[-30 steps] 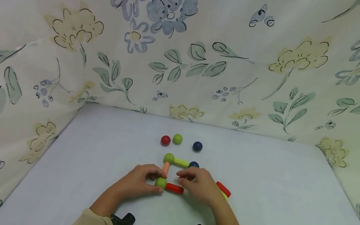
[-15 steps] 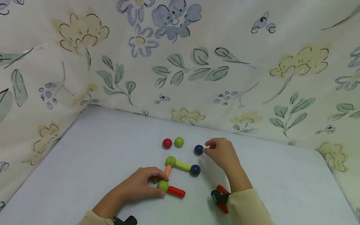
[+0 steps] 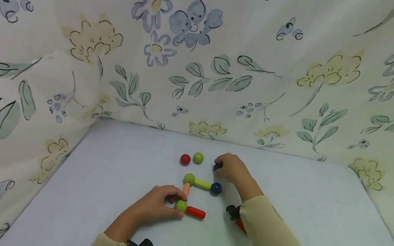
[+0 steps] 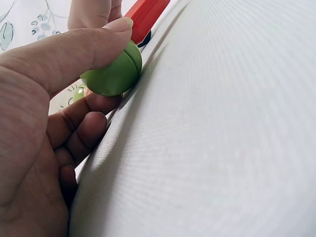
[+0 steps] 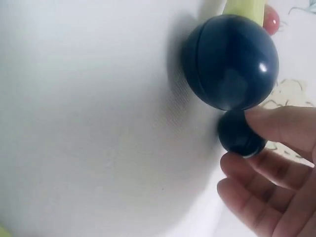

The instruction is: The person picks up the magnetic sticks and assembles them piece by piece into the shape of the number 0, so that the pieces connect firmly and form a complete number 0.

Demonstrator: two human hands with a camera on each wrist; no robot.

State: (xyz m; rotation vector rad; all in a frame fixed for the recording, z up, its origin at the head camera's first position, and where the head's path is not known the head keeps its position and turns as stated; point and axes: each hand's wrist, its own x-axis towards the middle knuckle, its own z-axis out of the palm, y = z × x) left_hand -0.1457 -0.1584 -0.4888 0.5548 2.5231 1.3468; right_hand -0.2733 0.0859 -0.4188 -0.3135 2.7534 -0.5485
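Observation:
My left hand (image 3: 159, 204) pinches a green ball (image 3: 180, 206) between thumb and fingers; a red stick (image 3: 195, 212) sticks out of that ball to the right. An orange stick (image 3: 186, 189) runs from it up to a second green ball (image 3: 189, 179), which a yellow-green stick (image 3: 203, 184) joins to a navy ball (image 3: 216, 189). Farther back, my right hand (image 3: 232, 169) has thumb and fingers round another navy ball (image 3: 217, 166). The right wrist view shows this ball (image 5: 239, 133) between thumb and fingertips, behind the joined navy ball (image 5: 232, 61).
A loose red ball (image 3: 185, 159) and a loose green ball (image 3: 198, 157) lie on the white table (image 3: 128, 155) behind the joined pieces. A red stick (image 3: 241, 226) shows partly from under the right forearm. A flowered cloth (image 3: 209, 55) hangs behind the table.
The right hand has gone from beside the joined pieces out to the far navy ball and now grips it. The left hand keeps its hold on the green ball.

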